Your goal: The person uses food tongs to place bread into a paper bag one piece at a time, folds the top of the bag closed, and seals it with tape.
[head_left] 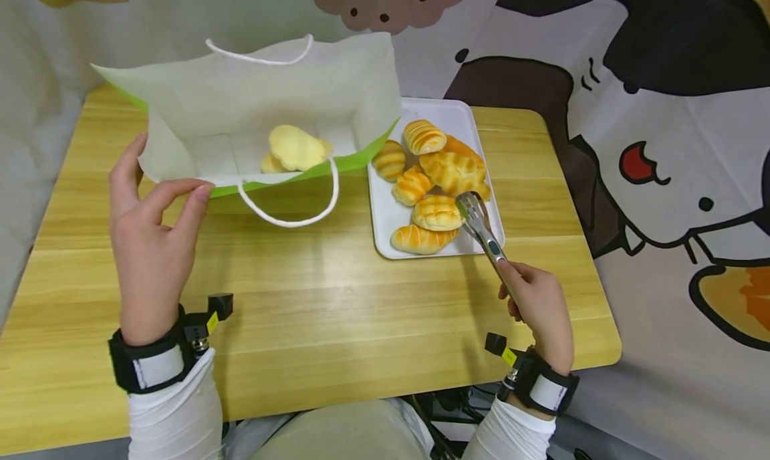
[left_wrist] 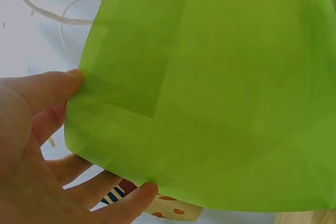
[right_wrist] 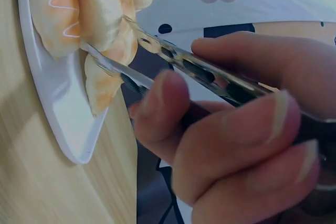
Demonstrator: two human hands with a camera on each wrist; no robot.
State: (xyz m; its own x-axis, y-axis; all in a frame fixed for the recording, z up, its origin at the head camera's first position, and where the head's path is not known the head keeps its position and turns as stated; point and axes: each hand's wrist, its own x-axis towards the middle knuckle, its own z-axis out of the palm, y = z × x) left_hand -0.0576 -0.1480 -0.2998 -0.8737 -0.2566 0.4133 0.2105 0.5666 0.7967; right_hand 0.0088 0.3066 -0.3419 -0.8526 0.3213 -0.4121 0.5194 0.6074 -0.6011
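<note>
My left hand (head_left: 147, 253) pinches the near rim of a green paper bag (left_wrist: 220, 93), with the thumb outside and the other fingers spread along its left side. White inside, the bag has two white cord handles and holds pale yellow bread pieces (head_left: 296, 148). In my right hand (head_left: 538, 306) is a pair of metal tongs (right_wrist: 197, 72). Their tips are at the right end of a scored bun (head_left: 437, 213) on a white tray (head_left: 383, 229); whether they grip it I cannot tell. A white-striped roll (head_left: 419, 240) lies just in front of that bun.
Several other breads crowd the tray, among them a spiral roll (head_left: 424, 137) and a large flat piece (head_left: 452, 171). The tray stands right of the bag on a wooden table (head_left: 337, 326). A printed cloth (head_left: 662, 199) hangs behind and to the right.
</note>
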